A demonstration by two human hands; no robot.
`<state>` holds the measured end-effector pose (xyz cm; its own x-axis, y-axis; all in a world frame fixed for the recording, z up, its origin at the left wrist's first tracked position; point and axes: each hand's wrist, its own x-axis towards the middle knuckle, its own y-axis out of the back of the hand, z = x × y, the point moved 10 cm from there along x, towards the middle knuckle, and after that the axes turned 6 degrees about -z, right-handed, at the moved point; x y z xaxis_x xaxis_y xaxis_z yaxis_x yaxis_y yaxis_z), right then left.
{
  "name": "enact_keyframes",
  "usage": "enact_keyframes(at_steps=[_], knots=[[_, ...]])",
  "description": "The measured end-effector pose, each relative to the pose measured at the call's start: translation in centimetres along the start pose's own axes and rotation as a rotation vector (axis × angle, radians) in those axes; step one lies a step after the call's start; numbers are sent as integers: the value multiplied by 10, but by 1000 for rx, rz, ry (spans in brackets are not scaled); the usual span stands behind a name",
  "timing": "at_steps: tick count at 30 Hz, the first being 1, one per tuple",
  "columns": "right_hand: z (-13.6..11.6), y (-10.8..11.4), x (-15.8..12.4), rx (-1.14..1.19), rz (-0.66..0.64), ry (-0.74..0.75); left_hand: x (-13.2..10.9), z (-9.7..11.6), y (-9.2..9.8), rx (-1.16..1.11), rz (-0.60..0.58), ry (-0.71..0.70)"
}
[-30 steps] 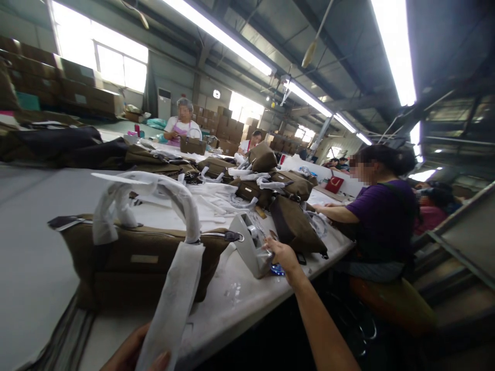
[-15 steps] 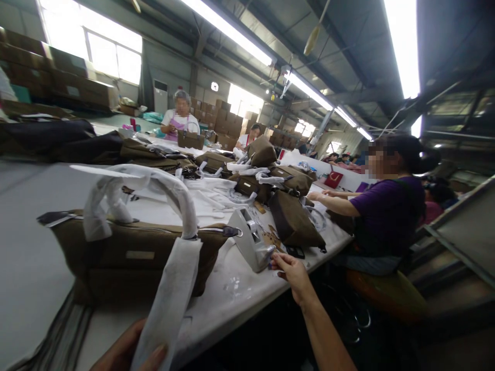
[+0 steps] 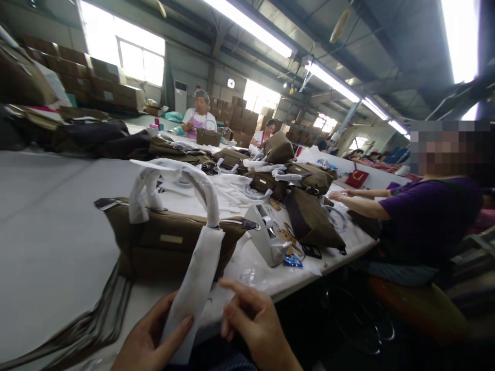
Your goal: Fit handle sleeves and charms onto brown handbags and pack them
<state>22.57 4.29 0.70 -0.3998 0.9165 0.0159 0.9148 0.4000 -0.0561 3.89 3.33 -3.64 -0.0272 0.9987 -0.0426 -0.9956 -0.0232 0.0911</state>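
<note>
A brown handbag (image 3: pixel 149 260) stands on the table, its looped handles (image 3: pixel 211 198) covered in white wrapping. A strip of white wrapping paper (image 3: pixel 197 281) hangs from the near handle over the bag's front. My left hand (image 3: pixel 154 332) grips this strip between thumb and fingers at its lower end. To the right of the strip is my right hand (image 3: pixel 257 322), apart from it, with index finger stretched toward the bag and the other fingers curled in. Whatever the curled fingers hold is too small to make out. A grey tape dispenser (image 3: pixel 263 239) sits just beyond.
More brown bags (image 3: pixel 313 219) with wrapped handles are heaped behind the dispenser. A blue tape roll (image 3: pixel 293 260) lies beside it. Folded dark fabric (image 3: pixel 108 309) lies at left. A co-worker in a purple shirt (image 3: pixel 436 221) sits at right; others work across the table.
My right hand has left the tape dispenser and come back beside the wrapping strip. My left hand still holds the strip. The view has swung left, so things appear farther right.
</note>
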Motion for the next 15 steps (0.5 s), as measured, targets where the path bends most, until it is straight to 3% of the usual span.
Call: enact_keyframes(at_steps=[3,8,11,15], knots=[[-5,-30,8,-41,-87,33,-2,1,-3,-47,-34,-6],[5,-21,19,-334,72,-34,-6,-7,2,-108,-27,29],[25,-15,22,-148,74,-131,-8,-14,-3,-241,-77,105],[39,-9,18,104,78,-134,-9,-17,-17,-411,-130,181]])
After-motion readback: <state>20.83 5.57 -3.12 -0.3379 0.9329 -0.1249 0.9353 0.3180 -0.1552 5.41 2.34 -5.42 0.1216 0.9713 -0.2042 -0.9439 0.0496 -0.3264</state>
